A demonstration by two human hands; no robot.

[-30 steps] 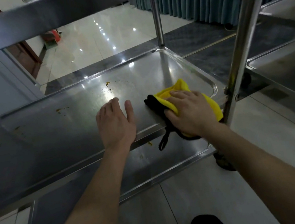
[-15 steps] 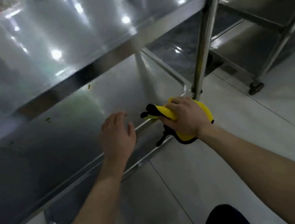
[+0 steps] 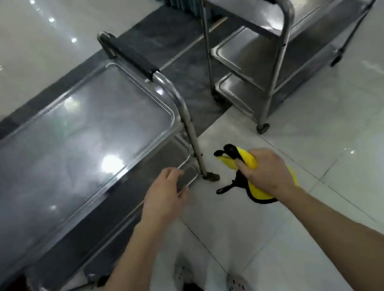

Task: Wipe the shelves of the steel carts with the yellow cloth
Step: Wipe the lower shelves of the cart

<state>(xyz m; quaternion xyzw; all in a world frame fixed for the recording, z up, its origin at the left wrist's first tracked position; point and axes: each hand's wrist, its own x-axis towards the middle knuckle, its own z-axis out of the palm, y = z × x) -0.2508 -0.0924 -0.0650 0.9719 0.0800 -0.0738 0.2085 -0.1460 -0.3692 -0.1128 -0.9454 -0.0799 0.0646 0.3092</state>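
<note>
The cloth (image 3: 248,161) is held bunched in the right hand (image 3: 265,175), fingers wrapped round its middle. It is out over the floor (image 3: 338,146), just beside the corner leg of the near cart (image 3: 59,147) — off every shelf. It is judged soft, light and limp: yellow pile with black edging, a black loop (image 3: 226,188) dangling below the fist. For wiping it would be better spread flat under the palm than wadded — more face on the steel, less slip. The left hand (image 3: 162,197) hangs loose and empty, fingers half curled, near that cart's front rim. A second cart (image 3: 246,52) stands well apart, beyond.
</note>
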